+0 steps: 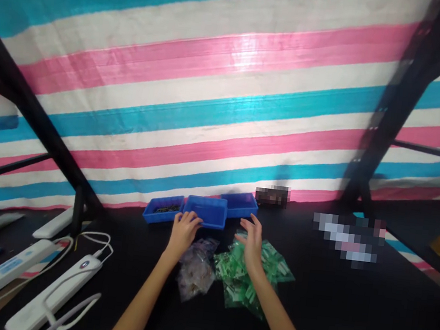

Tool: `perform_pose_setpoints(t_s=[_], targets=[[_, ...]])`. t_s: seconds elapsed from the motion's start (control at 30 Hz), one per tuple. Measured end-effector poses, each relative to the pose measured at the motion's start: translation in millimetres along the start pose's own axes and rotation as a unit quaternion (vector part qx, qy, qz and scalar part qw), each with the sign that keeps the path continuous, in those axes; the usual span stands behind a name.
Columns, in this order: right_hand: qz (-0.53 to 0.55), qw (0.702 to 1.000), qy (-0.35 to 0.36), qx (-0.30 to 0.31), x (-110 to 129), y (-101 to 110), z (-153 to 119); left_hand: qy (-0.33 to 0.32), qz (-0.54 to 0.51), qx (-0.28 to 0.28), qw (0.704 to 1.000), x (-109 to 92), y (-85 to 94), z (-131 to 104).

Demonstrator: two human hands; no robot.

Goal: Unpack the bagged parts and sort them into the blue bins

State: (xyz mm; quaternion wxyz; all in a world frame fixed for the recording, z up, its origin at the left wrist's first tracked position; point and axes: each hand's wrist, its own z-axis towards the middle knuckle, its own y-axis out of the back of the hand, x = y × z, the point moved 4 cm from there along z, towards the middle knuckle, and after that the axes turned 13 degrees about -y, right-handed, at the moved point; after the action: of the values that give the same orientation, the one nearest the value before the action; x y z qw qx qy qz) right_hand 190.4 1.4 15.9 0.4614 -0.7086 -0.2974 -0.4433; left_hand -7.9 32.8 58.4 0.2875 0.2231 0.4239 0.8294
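My left hand point(185, 231) is at the front left corner of the middle blue tray point(208, 217), its fingers curled over the rim. That tray looks bare inside. To its left, another blue tray point(150, 213) holds small dark pieces too fine to name. A third blue tray point(239, 204) sits behind on the right. My right hand point(253, 243) is open, fingers apart, over a pile of green plastic packets point(272, 261) and touching no tray. Beside the pile, near my left wrist, lie clear plastic bags point(196, 273) with small contents I cannot make out.
White power strips point(58, 292) with loose cables lie at the left. Black metal frame posts point(401, 111) rise on both sides of the black table point(329, 326). Striped sheeting point(211, 105) hangs behind. Blurred items lie at the back and right.
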Motion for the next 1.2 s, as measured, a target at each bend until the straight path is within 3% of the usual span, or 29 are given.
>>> perform_pose_setpoints(t_s=[0.33, 0.5, 0.8, 1.2], targets=[[0.012, 0.999, -0.013, 0.048, 13, -11, -21, 0.046, 0.004, 0.052, 0.998, 27, -8.4, 8], [-0.003, 0.999, -0.019, 0.044, 13, -11, -21, 0.048, -0.007, 0.083, 0.995, 33, -24.4, 12], [-0.036, 0.998, -0.040, 0.033, 12, -10, -19, 0.080, -0.014, 0.051, 0.995, 38, -47.0, 27], [-0.081, 0.996, -0.029, 0.039, 3, -9, -11, 0.103, -0.083, 0.006, 0.991, 46, -55.1, 28]])
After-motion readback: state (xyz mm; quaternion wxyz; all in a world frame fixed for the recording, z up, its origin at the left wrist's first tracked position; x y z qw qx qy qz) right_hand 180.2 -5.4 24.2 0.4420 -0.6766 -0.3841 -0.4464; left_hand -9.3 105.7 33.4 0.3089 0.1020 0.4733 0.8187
